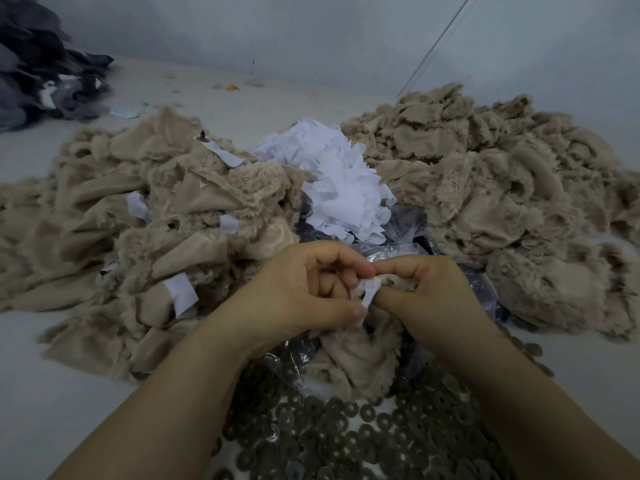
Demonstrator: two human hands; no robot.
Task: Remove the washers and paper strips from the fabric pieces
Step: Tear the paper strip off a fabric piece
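A beige furry fabric piece hangs between my two hands at the centre, with a white paper strip at its top edge. My left hand has its fingers curled and its thumb pinches the strip's lower end. My right hand grips the top of the fabric piece beside the strip. Dark round washers lie in a heap below the hands. Whether a washer is still on the held piece is hidden by my fingers.
A beige fabric heap with paper strips lies on the left, a second beige heap on the right. A white pile of loose strips sits behind the hands. Dark cloth is at the far left.
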